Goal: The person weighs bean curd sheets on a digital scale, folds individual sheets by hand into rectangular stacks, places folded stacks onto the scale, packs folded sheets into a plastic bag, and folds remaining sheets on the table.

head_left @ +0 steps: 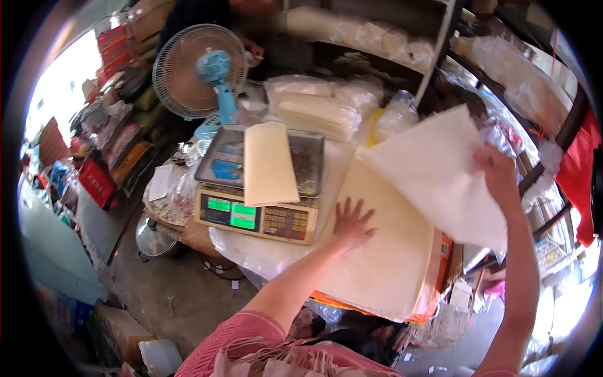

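Observation:
My left hand (354, 224) lies with fingers spread on a stack of large cream sheets (396, 270). In my right hand (498, 168) the edge of a thin cream sheet (440, 169) is pinched, and it hangs lifted and slanting above the stack's right side. To the left of my left hand stands a digital scale (254, 217) with green lit displays. A folded cream sheet (270, 163) rests on the scale's metal pan (217, 154), overhanging its front edge. Whether the sheets are paper or a foodstuff, I cannot tell.
Behind the scale are plastic-wrapped bundles of cream sheets (314, 113) and a blue fan (213, 66). A person's hand (253, 49) shows near the fan. Metal shelving (436, 53) stands behind; a lidded pot (154, 237) sits on the floor at left.

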A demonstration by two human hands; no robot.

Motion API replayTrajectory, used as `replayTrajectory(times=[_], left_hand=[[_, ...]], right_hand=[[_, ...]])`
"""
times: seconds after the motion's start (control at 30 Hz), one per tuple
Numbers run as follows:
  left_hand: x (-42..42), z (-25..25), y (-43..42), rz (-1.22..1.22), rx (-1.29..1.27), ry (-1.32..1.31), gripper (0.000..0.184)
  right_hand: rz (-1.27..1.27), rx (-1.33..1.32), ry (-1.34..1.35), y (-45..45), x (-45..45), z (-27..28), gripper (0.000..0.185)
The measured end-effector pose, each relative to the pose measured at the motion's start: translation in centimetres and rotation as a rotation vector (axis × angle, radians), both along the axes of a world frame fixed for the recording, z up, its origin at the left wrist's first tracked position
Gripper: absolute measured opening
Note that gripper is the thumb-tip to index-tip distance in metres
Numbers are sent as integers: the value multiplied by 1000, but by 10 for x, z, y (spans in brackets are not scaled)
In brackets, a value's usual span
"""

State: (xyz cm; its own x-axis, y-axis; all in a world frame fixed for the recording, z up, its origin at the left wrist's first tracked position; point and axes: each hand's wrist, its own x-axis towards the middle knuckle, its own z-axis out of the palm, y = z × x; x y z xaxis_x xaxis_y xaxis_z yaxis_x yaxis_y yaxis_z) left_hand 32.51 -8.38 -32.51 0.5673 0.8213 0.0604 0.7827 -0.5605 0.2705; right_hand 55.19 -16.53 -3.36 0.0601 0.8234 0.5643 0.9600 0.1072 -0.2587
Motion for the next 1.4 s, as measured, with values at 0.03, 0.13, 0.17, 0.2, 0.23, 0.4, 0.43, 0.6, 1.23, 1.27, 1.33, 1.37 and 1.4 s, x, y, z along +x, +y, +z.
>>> replayTrajectory(times=[0.03, 0.13, 0.17, 0.2, 0.23, 0.4, 0.43, 0.6, 1.23, 1.27, 1.33, 1.37, 1.4], left_hand=[[0, -6, 1, -4, 16, -15, 63], [-2, -8, 2, 0, 20, -41, 64], [-2, -6, 3, 0, 8, -39, 64], [-2, -5, 2, 0, -5, -39, 65], [-1, -3, 2, -3, -11, -31, 65], [-3, -12, 4, -20, 42, -85, 68], [-5, -7, 6, -35, 2, -70, 71], [-10, -43, 22, -26, -186, -572, 91], [-127, -19, -62, -223, -536, -969, 29], [-134, 1, -68, -60, -705, -799, 26], [-132, -9, -67, 12, -658, -887, 19], [-130, 0, -73, -49, -644, -1029, 16], [-131, 4, -76, -3, -724, -990, 16]], right_hand=[[22, 65, 56, 7, 23, 12, 16], [-180, 285, -198, 14, 89, 84, 18], [-148, 459, -584, 24, 163, 118, 23], [-190, 441, -542, 13, 178, 143, 27], [-233, 423, -500, 2, 192, 168, 31], [-233, 500, -335, -81, 102, 169, 23], [-181, 486, -338, -97, 78, 151, 22], [204, 221, -375, -125, -35, 24, 24], [23, -636, 453, -199, -1, -138, 14], [83, -587, 597, -207, 21, -140, 23], [198, -430, 898, -208, 18, -138, 42], [182, -414, 901, -207, 18, -155, 40], [130, -541, 491, -196, 15, -161, 38]])
